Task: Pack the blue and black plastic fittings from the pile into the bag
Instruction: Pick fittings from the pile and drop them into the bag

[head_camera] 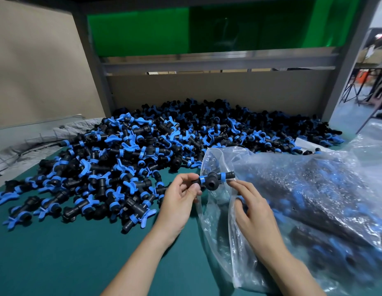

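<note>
Fitting (pixel 212 182) at bag (pixel 314 178) mouth, pinched by left hand (pixel 181 199) fingers, right hand (pixel 254 210) fingers relaxed

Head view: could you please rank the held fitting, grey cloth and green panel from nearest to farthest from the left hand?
1. Held fitting, pinched in the left hand.
2. Grey cloth, far left.
3. Green panel, high at the back.
</note>
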{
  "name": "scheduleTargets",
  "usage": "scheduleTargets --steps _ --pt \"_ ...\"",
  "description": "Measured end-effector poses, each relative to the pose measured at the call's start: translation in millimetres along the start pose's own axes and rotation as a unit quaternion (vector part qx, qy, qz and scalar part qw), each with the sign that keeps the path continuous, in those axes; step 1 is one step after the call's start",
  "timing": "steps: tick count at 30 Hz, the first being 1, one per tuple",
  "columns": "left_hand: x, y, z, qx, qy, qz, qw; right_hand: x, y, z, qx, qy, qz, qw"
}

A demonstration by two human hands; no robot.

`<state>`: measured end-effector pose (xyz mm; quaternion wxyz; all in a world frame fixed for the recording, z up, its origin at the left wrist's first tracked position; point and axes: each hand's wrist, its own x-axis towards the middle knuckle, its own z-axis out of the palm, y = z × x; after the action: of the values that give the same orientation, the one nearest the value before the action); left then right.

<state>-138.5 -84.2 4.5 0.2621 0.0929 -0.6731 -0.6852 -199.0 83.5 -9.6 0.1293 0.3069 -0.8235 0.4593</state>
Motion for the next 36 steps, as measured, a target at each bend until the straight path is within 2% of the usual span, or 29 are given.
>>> scheduleTargets --steps 15,17,19,23,26,32,36 --pt "0.5 1.2 -2.8 0.004 0.023 -0.004 1.0 -0.3 -0.3 -1.6 -0.002 -0.012 0.003 1.0" --pt "1.6 1.7 -2.6 -0.02 0.032 -0.017 0.999 -0.2 0.3 -1.6 -0.001 -0.015 0.007 1.0" --pt "4.3 2.9 -4.0 -0.09 0.05 -0.053 0.993 -0.3 0.5 -1.9 -0.001 -0.017 0.01 1.0" --pt "11.0 2.7 -12.6 -0.29 0.075 -0.165 0.94 -0.7 -1.2 -2.6 -0.003 -0.016 0.008 1.0" --pt "12.4 1.9 -16.8 -0.372 0.082 -0.222 0.898 -0.8 -1.3 -2.8 0.001 -0.019 0.011 1.0" --pt "11.2 7.6 -17.0 -0.462 0.079 -0.257 0.845 -1.1 -3.0 -3.1 0.004 -0.018 0.014 1.0" --pt "10.8 8.5 -18.0 -0.465 0.075 -0.259 0.843 -1.3 -4.1 -3.4 0.004 -0.018 0.014 1.0"
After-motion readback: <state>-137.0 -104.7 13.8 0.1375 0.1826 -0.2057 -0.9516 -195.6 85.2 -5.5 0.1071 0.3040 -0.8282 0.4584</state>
